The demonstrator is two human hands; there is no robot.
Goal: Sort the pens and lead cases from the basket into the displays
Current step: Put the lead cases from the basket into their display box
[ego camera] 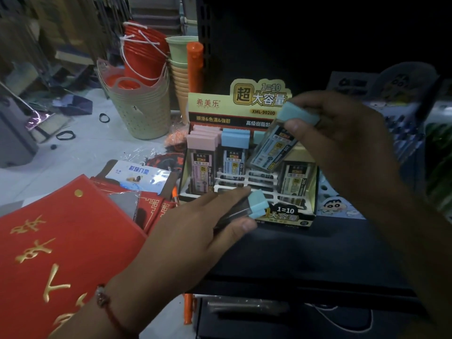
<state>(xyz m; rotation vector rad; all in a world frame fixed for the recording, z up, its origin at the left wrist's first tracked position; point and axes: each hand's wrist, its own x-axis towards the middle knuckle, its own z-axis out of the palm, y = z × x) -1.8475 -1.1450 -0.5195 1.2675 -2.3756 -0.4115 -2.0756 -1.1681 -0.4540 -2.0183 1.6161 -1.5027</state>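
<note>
A cardboard lead-case display (263,101) stands on a dark shelf, with pink-capped cases (201,148) at its left and a blue-capped case (234,152) beside them. My right hand (342,143) pinches a blue-capped lead case (274,148) by its cap, tilted over the display's white grid of slots. My left hand (195,231) grips two blue-capped lead cases (256,206) at the display's front edge. A second display with cartoon print (401,133) stands to the right, dim and blurred. No basket of pens is in view.
Red folders with gold characters (61,253) lie at the left. Behind them are packets (137,174), stacked beige baskets (144,111), red buckets (144,57) and stacked cups (181,69) on a pale floor. The dark shelf edge (293,277) runs below the display.
</note>
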